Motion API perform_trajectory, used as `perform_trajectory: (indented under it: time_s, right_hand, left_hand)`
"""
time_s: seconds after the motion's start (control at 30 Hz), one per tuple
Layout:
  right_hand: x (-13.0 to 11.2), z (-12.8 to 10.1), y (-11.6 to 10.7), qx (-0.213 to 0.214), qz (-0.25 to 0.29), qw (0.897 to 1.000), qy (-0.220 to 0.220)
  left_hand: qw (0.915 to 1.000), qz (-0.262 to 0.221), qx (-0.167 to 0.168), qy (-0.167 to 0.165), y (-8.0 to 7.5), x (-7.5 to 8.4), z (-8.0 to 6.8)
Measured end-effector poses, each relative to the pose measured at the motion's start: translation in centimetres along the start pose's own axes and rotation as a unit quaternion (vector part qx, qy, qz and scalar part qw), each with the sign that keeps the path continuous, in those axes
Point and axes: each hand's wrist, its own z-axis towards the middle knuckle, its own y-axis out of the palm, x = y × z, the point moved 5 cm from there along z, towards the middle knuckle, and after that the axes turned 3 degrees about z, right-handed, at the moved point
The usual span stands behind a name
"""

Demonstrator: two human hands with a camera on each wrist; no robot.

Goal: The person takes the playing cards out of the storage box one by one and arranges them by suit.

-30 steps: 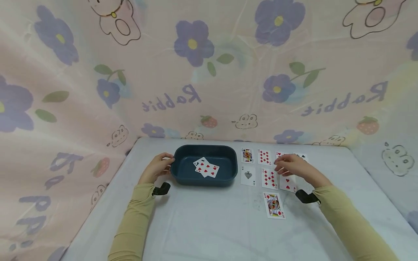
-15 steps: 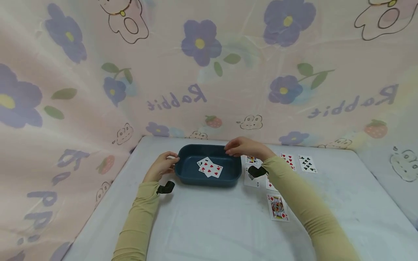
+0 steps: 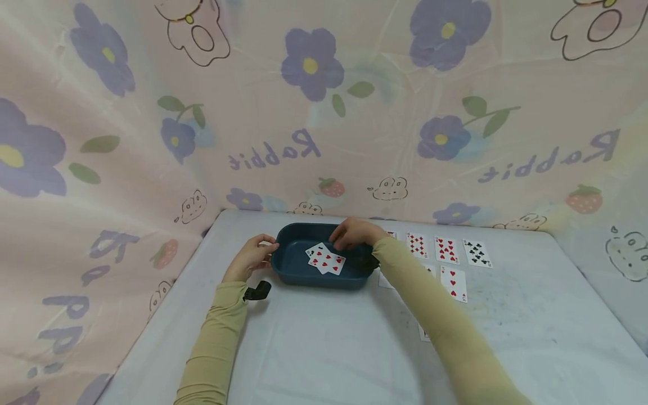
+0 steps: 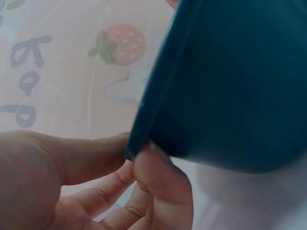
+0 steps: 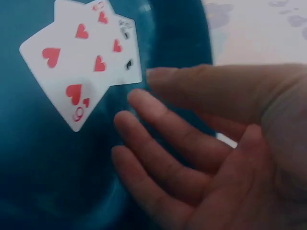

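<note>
Blue tray [image 3: 292,271]: left hand [image 3: 251,256] pinches its 9 o'clock rim; right hand [image 3: 354,232] hovers open over light, slick cards [image 3: 325,261]. Probably lift by an edge.

The tray [image 3: 296,275] my left hand [image 3: 251,256] grips looks like smooth dark teal plastic with a dull sheen. The cards [image 3: 325,260] inside it are slick, glossy paper, white with red pips. The tablecloth [image 3: 324,349] under my arms is a matt, slightly wrinkled fabric, and my sleeves [image 3: 215,343] are soft knit cloth. The printed backdrop [image 3: 324,112] is thin, creased cloth
</note>
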Motion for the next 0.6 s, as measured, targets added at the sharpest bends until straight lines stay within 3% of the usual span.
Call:
perform_trajectory:
  time_s: [0.17, 0.6]
  right_hand:
    - [0.2, 1.4, 1.0, -0.028, -0.037, 0.999, 0.006]
    - [0.2, 2.7, 2.5, -0.032, -0.139, 0.990, -0.001]
  left_hand:
    - [1.0000, -0.006, 0.001, -0.002, 0.0, -0.2, 0.2]
    - [0.9999, -0.013, -0.002, -0.008, 0.0, -0.2, 0.4]
